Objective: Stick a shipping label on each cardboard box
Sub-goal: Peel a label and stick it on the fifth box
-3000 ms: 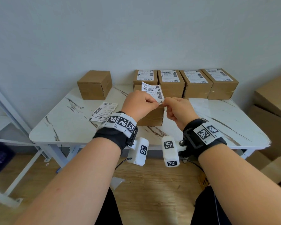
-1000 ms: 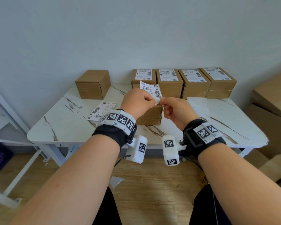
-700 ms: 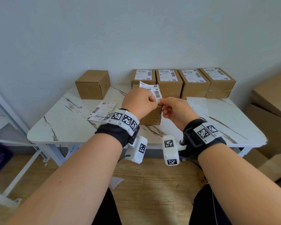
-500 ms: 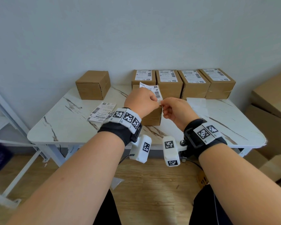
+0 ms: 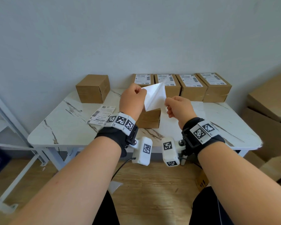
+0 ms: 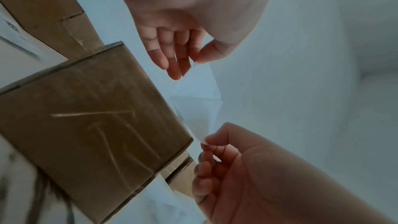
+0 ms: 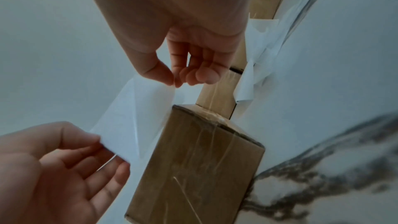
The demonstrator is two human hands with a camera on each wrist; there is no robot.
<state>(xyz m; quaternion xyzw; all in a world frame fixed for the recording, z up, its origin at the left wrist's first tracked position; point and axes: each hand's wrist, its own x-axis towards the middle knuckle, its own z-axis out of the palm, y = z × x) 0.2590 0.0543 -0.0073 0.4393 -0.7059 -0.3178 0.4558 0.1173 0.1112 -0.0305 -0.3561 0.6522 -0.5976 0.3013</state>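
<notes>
A white shipping label (image 5: 154, 96) on its backing is stretched between my hands, blank side toward me, its two layers parting along a diagonal. My left hand (image 5: 141, 91) pinches the upper left corner. My right hand (image 5: 166, 104) pinches the lower right corner. Which layer each hand holds cannot be told. In the left wrist view, the left hand (image 6: 193, 62) and right hand (image 6: 202, 140) pinch opposite ends of the label (image 6: 193, 91). A plain cardboard box (image 5: 150, 118) stands on the table right below the hands. It shows again as the plain box (image 7: 193, 168).
A second plain box (image 5: 92, 88) stands at the back left of the marble table (image 5: 63, 127). Several labelled boxes (image 5: 190, 83) line the back wall. Spare labels (image 5: 102, 116) lie left of my hands, loose backing sheets (image 5: 196, 108) right. Large cartons (image 5: 269, 103) stand beside the table.
My hands, pinched close together on one label corner, have pulled apart: the left rose, the right moved right. The label now spreads between them with its blank side showing.
</notes>
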